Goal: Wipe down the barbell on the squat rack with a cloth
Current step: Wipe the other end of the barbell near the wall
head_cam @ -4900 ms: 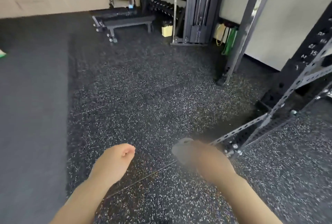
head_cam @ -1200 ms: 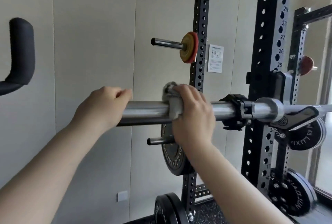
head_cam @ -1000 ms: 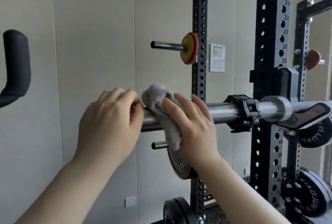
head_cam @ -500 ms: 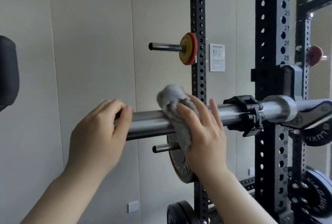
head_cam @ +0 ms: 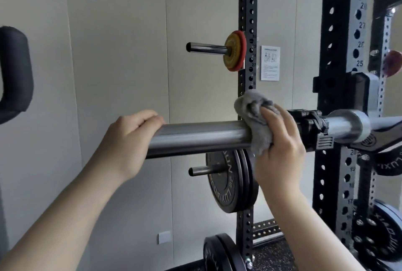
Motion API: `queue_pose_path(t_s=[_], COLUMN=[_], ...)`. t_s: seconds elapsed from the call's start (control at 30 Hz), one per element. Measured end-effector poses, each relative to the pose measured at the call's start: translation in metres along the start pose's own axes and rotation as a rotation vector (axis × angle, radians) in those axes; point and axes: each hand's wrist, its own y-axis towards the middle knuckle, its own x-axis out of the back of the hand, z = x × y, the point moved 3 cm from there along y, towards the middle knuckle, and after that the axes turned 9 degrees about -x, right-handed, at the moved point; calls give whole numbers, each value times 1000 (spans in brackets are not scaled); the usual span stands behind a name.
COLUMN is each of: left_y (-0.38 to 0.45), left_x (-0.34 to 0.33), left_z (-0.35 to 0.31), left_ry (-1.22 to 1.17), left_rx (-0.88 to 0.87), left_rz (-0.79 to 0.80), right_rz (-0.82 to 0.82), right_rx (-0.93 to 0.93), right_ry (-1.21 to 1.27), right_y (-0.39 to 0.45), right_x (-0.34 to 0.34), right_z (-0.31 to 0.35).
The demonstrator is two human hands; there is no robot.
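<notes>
Right up against the collar (head_cam: pixel 313 128), the right hand (head_cam: pixel 280 151) fingers are curled around the cloth (head_cam: pixel 255 118) on the barbell (head_cam: pixel 200 138), left hand (head_cam: pixel 128 140) fingers wrapped over its end, so I'd guess the cloth snags there.

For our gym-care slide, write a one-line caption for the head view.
Right hand wraps a grey cloth round the steel barbell sleeve; left hand grips its end.
</notes>
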Motion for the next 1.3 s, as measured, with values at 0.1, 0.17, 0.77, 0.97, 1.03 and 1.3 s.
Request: queue_pose_path(t_s=[0.1,0.17,0.77,0.97,1.03,1.3], left_y=[0,-1,-34,-18,-10,-38], left_x=[-1,-2,-6,2,7,1], left_z=[-2,-3,11,13,13,-15], left_ry=[-145,-188,34,86,130,345], left_rx=[32,17,-184,48,207,-260], left_rz=[-28,-77,-321,-223,-154,-272], right_rz=[7,102,85,-80,-8,-113], right_rx=[-116,96,431,34,192,139], right_ry=[36,67,26,25,89,17], right_y=[-12,-36,-35,-31,-51,-26], right_x=[-22,-37,-32,-40,-50,-21], right_z=[42,80,47,64,95,11])
